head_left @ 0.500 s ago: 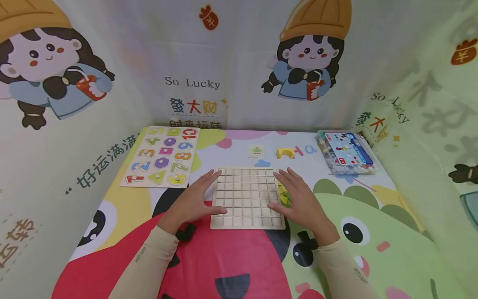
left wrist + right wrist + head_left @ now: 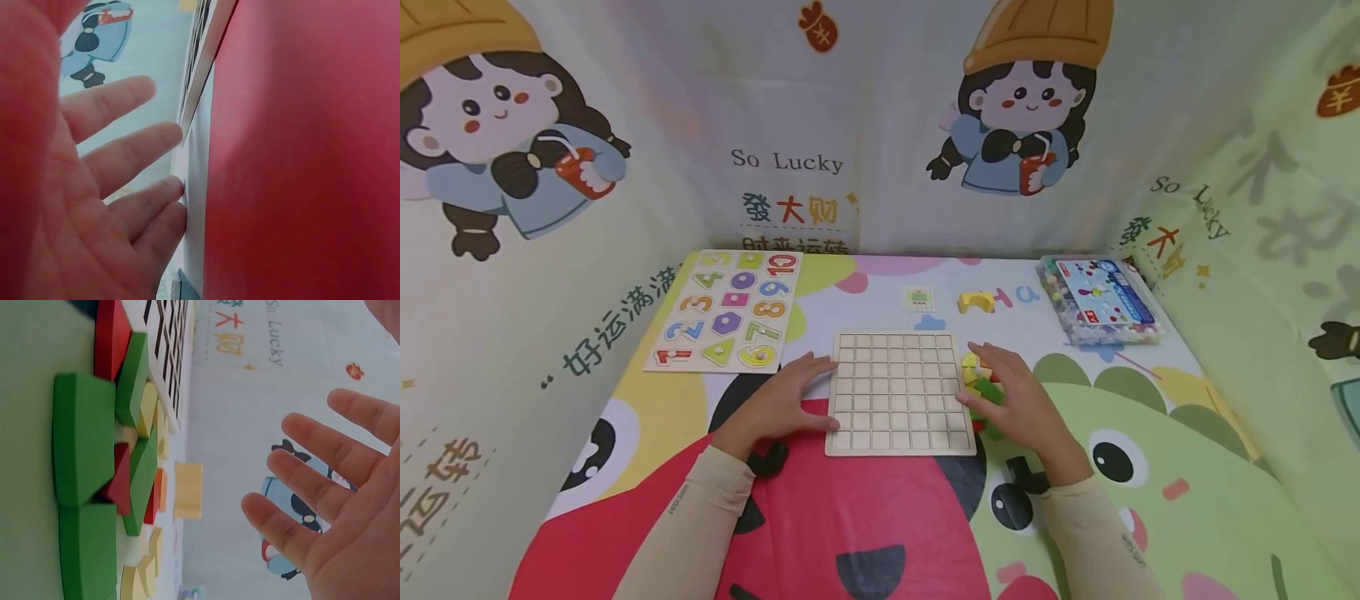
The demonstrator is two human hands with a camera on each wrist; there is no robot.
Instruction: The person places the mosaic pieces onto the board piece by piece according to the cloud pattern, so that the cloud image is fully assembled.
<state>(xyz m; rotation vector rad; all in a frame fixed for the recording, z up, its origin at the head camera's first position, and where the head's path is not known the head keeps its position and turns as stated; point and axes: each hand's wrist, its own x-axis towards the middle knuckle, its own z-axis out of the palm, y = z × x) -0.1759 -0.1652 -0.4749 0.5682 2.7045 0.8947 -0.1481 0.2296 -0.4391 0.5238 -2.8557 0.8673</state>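
At the centre of the head view lies a wooden grid board (image 2: 900, 393), flat on the patterned cloth. The left hand (image 2: 778, 406), at its left edge, is spread, thumb apart; the right hand (image 2: 1018, 404), at its right edge, is likewise spread, partly hiding red, green and yellow blocks (image 2: 990, 391). Whether fingertips touch the board, I cannot tell. A number puzzle board (image 2: 715, 304) lies upper left; a small picture card (image 2: 918, 299) and yellow arch block (image 2: 976, 302), upper centre; a clear plastic box (image 2: 1120, 333), upper right.
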